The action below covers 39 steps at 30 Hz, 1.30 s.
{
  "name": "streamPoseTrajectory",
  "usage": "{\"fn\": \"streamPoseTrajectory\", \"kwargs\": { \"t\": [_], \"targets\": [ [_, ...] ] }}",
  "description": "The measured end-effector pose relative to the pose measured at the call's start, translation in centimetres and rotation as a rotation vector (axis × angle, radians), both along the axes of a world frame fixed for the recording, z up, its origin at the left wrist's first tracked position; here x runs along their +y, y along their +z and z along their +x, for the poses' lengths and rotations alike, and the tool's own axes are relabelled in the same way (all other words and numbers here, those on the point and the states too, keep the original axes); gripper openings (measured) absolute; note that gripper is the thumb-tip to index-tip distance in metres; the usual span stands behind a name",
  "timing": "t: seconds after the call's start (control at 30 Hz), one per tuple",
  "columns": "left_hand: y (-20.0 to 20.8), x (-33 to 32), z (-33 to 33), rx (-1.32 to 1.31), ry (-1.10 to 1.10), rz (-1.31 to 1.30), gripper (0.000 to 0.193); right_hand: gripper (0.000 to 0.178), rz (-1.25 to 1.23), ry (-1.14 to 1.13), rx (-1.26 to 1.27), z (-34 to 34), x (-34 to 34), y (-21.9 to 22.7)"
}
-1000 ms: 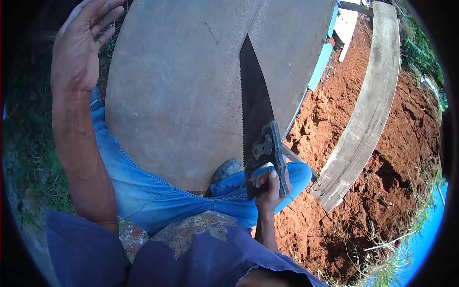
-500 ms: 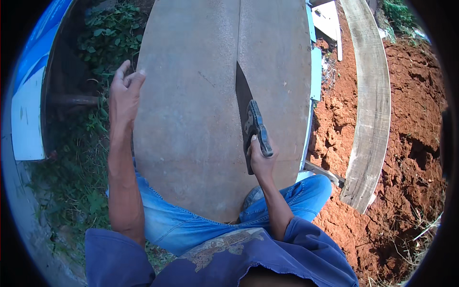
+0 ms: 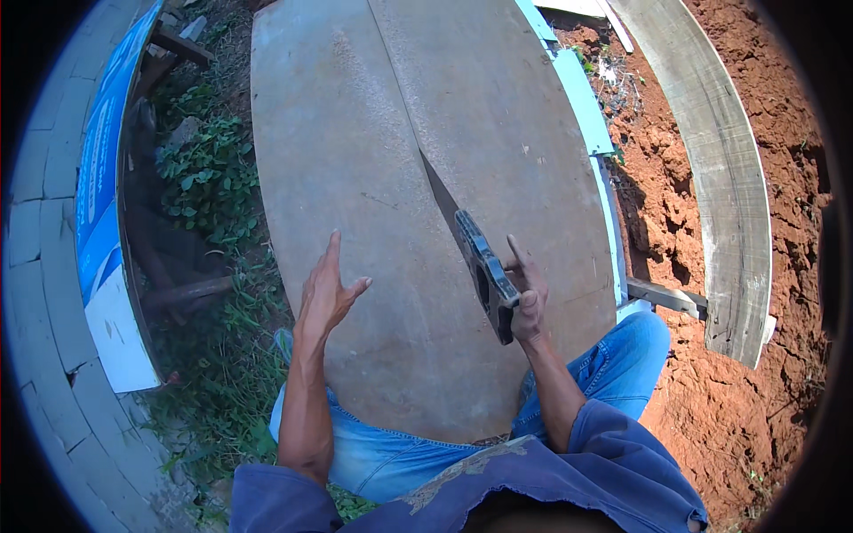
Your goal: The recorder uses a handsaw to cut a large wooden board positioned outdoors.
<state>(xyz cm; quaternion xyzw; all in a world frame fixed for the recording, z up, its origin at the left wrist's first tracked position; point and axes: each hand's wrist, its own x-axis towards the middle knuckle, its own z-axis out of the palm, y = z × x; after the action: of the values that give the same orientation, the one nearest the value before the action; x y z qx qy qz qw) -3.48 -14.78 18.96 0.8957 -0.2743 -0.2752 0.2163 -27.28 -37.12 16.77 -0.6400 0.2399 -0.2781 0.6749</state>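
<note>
A large brown wooden sheet [image 3: 382, 329] stretches away from my lap, with a long straight cut running up it and pale sawdust [image 3: 369, 84] along both sides. The handsaw [image 3: 484, 266] has its dark blade in the near end of that cut, tilted up towards me. At its black and blue-grey handle is my right hand [image 3: 530, 298]; some fingers are curled against the grip and one stands stretched off it. My left hand [image 3: 329, 293] is open above the sheet's left part, fingers apart, holding nothing.
A blue and white panel [image 3: 107, 231] stands at the left beside plants [image 3: 204, 178] and grey paving [image 3: 40, 293]. Light-blue strips [image 3: 582, 102] show along the sheet's right edge. Farther right, a long weathered plank [image 3: 724, 178] lies over red soil [image 3: 684, 409].
My left hand has come from beyond the sheet's left edge to above it, fingers spreading. My right hand's grip on the saw handle has loosened, and the view has shifted.
</note>
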Motion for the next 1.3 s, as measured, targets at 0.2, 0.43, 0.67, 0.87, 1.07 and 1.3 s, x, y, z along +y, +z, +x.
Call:
{"fn": "streamPoseTrajectory", "kwargs": {
  "t": [0.2,0.43,0.67,0.87,1.07,1.3],
  "targets": [
    [-4.3,-1.9,-5.0,0.190,-0.158,0.262,0.110,0.058,-0.645,-0.511,0.977,-2.4,-5.7,-13.1],
    [-11.6,-1.1,-8.5,0.098,-0.194,0.290,0.128,0.058,-0.797,-0.377,1.381,-0.8,-6.0,-17.1],
    [-15.1,-0.2,-11.5,0.074,-0.201,0.326,0.131,0.065,-0.676,-0.389,1.421,-0.6,-5.9,-16.4],
    [-7.0,-3.9,-11.1,-0.022,-0.290,0.397,0.098,0.065,-0.675,-0.396,1.427,-2.4,-6.2,-16.2],
    [-13.2,-2.2,-10.6,0.108,-0.237,0.381,0.119,0.063,-0.764,-0.372,1.453,-0.8,-6.9,-17.0],
    [-14.1,-2.3,-9.6,0.134,-0.254,0.357,0.126,0.067,-0.781,-0.378,1.497,-0.1,-6.9,-17.1]
  ]
}}
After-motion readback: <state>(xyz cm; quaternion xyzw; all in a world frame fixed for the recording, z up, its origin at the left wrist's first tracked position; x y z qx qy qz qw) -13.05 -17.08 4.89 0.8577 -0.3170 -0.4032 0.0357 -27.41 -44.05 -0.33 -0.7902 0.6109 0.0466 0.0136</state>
